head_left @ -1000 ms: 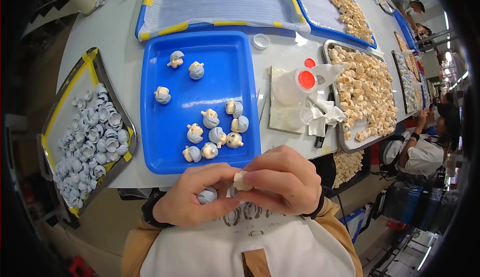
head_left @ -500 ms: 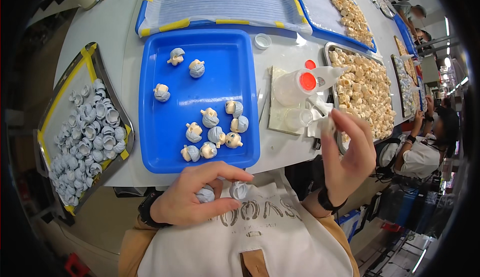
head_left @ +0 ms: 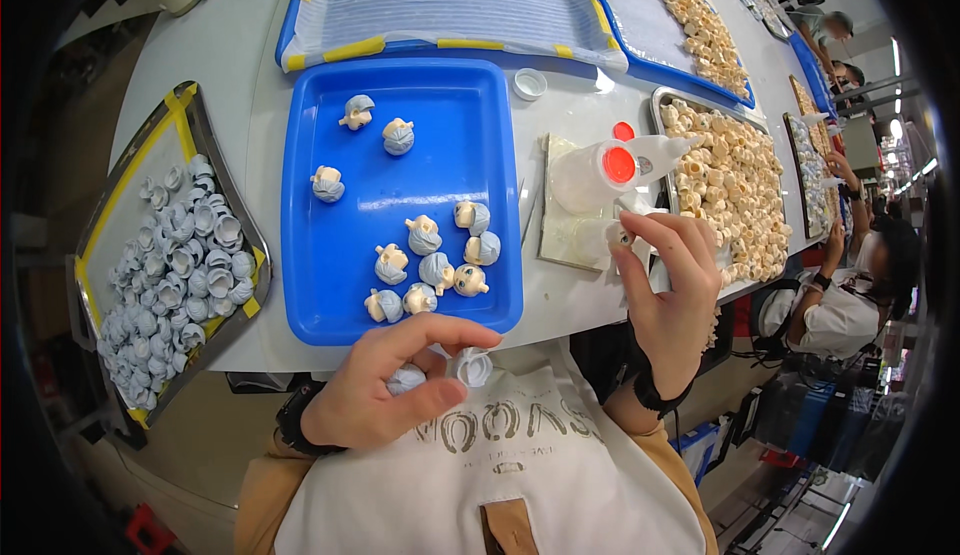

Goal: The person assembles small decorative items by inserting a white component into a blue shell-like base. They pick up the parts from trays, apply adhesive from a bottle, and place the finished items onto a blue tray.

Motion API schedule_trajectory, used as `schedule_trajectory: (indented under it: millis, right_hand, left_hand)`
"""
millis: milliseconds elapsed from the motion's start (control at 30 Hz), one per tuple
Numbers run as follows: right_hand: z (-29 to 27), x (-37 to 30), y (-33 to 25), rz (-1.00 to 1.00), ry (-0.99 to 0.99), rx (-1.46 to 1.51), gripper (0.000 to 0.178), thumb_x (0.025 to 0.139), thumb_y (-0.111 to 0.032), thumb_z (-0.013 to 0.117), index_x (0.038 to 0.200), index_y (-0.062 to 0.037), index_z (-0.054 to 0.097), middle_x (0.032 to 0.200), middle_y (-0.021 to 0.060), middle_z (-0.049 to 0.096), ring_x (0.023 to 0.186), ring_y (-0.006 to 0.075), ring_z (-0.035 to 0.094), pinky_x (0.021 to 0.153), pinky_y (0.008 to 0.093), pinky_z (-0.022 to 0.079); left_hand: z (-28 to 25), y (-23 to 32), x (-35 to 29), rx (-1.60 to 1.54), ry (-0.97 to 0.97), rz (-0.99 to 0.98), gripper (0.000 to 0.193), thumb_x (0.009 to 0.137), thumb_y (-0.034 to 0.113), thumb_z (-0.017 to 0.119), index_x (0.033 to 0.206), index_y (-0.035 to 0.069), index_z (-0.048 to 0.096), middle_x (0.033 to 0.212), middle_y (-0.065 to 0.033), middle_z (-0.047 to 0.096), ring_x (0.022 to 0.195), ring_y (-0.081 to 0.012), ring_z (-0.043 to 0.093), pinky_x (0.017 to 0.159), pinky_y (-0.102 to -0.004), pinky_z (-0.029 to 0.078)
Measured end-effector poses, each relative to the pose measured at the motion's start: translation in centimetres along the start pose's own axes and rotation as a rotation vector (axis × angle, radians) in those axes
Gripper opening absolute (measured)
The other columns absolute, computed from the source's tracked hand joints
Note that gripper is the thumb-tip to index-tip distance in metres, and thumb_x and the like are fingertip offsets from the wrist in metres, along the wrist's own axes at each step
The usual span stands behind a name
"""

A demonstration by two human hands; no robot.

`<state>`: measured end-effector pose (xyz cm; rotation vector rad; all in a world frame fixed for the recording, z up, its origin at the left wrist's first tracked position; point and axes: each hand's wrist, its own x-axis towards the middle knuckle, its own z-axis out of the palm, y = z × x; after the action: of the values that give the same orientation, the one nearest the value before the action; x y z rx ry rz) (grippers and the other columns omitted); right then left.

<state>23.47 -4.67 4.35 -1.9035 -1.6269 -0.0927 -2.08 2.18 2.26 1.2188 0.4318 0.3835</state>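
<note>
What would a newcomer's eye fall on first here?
Probably the bright blue tray left of centre, scattered with small doll heads. Next, the heaped blue-grey shells at far left and cream pieces at right. In front, the left hand holds a hollow blue-grey piece; the right hand pinches a small pale piece near the red-topped bottle.

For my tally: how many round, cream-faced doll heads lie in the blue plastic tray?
11 cream-faced doll heads in the blue tray: two near its far end, one at the left, eight clustered toward the near edge. The left hand overlaps that edge, possibly hiding more.
</note>
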Motion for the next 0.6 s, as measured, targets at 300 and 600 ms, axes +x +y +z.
schedule_trajectory:
  millis: [300,600]
  right_hand:
    - [-0.4,-0.9,0.1,0.017,0.006,-0.010,0.025,0.067,0.001,0.069,0.091,-0.0033,0.063,0.087,0.0085,0.061,0.083,0.0278,0.054,0.073,0.0363,0.043]
    - [-0.3,-1.2,0.3,0.022,0.145,0.112,0.029,0.065,0.004,0.070,0.093,-0.0034,0.064,0.089,0.0096,0.062,0.080,0.0256,0.057,0.071,0.0335,0.045]
  left_hand:
    - [0.1,-0.2,0.0,-0.001,0.087,0.043,0.039,0.086,0.014,0.067,0.120,-0.001,0.056,0.108,-0.0095,0.059,0.071,-0.0049,0.055,0.068,-0.0209,0.045]
    - [0.0,-1.0,0.1,-0.042,0.143,0.126,0.039,0.080,0.008,0.073,0.116,-0.001,0.060,0.100,-0.0072,0.062,0.063,-0.0024,0.049,0.058,-0.0184,0.038]
